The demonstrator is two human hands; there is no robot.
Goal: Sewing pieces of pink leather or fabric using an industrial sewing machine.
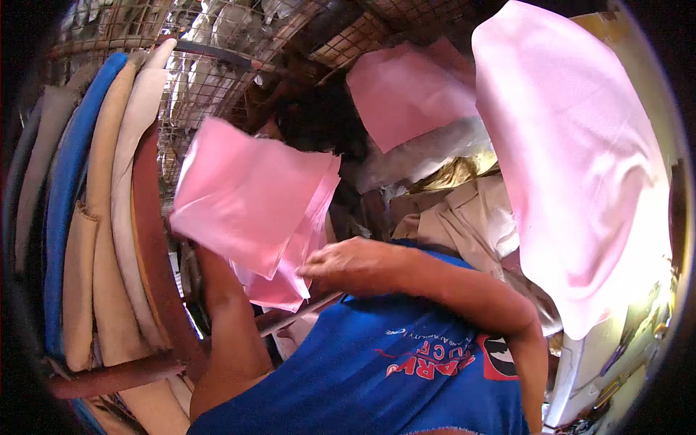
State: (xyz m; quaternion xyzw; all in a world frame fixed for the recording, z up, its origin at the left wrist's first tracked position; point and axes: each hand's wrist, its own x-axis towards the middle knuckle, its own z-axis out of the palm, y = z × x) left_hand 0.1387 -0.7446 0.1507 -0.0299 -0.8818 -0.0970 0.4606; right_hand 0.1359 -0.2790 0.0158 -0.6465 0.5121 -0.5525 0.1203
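Observation:
A loose stack of square pink cloth pieces (254, 196) hangs in the air in front of me, its layers fanned at the right edge. My left forearm (226, 304) rises beneath it, and the cloth hides nearly all of that hand, which bears the stack from behind. Close to the stack's lower right edge is my right hand (337, 262), its fingers bent together and pinching at a cloth edge. The fingertips are slightly blurred.
Brown, tan and blue fabric pieces (105, 217) hang over a reddish-brown bar (116, 378) at left. More pink cloth (413, 90) lies at the back on a plastic bag (428, 156). A large pink sheet (573, 159) drapes at right. Wire mesh (217, 65) stands behind.

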